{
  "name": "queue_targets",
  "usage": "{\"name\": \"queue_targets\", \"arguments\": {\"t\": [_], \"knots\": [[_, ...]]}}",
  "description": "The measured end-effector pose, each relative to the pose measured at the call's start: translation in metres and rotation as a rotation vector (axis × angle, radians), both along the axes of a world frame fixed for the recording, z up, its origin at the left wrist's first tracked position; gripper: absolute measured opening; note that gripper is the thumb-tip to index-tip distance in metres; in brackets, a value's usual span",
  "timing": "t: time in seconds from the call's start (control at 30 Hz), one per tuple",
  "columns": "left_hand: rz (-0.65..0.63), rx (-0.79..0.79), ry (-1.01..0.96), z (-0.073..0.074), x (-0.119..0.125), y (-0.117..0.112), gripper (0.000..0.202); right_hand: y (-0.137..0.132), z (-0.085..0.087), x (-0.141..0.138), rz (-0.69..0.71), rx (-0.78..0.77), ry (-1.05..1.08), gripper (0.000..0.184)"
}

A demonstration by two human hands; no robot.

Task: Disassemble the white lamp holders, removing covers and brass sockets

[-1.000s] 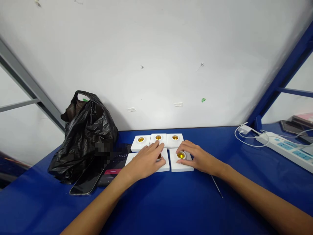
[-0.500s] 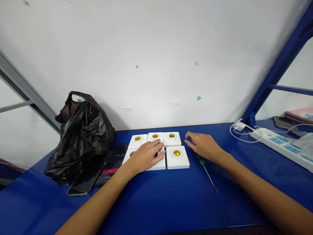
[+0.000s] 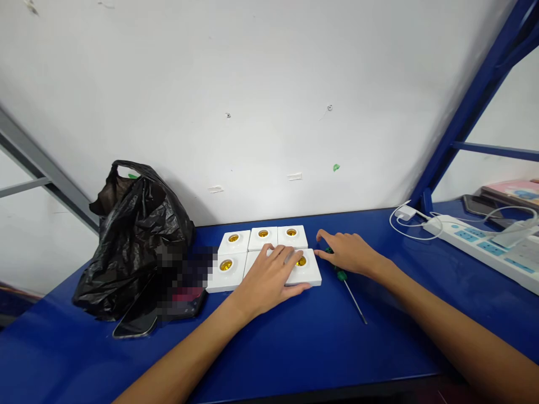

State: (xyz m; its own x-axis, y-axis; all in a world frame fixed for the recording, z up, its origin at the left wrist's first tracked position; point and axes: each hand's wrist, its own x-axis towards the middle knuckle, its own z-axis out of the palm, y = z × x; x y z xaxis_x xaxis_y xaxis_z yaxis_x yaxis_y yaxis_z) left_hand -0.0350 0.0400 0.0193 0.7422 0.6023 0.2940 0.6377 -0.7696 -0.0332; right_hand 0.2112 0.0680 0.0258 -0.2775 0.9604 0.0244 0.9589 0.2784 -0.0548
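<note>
Several square white lamp holders [image 3: 226, 279] with gold-coloured threaded sockets lie in two rows on the blue table. My left hand [image 3: 269, 278] spreads over the front row, covering most of the middle holder. Its fingertips rest on the front right lamp holder [image 3: 311, 272], with the thumb by that holder's front edge. My right hand [image 3: 347, 252] hovers just right of the rows, thumb and fingers apart and nothing between them. Partly beneath it lies a screwdriver [image 3: 342, 276] with a green and black handle, its metal shaft pointing towards me.
A black plastic bag [image 3: 138, 241] stands on the left, with a phone [image 3: 137, 322] and a partly blurred dark device [image 3: 191, 306] before it. To the right lie a white power strip [image 3: 484, 247] and cables [image 3: 415, 235]. A white wall [image 3: 269, 140] closes off the back.
My left hand has slid right, from the front middle lamp holder onto the front right one, uncovering the front left one. My right hand stays by the screwdriver. The view has shifted slightly.
</note>
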Motion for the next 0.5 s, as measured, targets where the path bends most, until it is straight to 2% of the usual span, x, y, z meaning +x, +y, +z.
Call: {"name": "queue_targets", "arguments": {"t": [0.13,0.23,0.33,0.5], "knots": [[0.001,-0.009,0.013,-0.0041,-0.0008,-0.0032,0.055,0.0001,0.0035,0.0022,0.0,-0.024,0.044,0.029],[0.0,-0.041,-0.004,-0.0043,-0.0009,-0.0067,0.063,0.0004,0.0064,0.0019,-0.028,-0.013,0.08,0.025],[0.008,-0.081,-0.02,-0.0049,-0.0004,-0.0097,0.074,-0.0005,0.0071,0.0,-0.047,-0.004,0.099,0.028],[-0.012,-0.128,-0.04,-0.0039,-0.0024,-0.0105,0.074,-0.0041,0.0047,-0.0043,0.004,-0.052,0.102,0.032]]}}
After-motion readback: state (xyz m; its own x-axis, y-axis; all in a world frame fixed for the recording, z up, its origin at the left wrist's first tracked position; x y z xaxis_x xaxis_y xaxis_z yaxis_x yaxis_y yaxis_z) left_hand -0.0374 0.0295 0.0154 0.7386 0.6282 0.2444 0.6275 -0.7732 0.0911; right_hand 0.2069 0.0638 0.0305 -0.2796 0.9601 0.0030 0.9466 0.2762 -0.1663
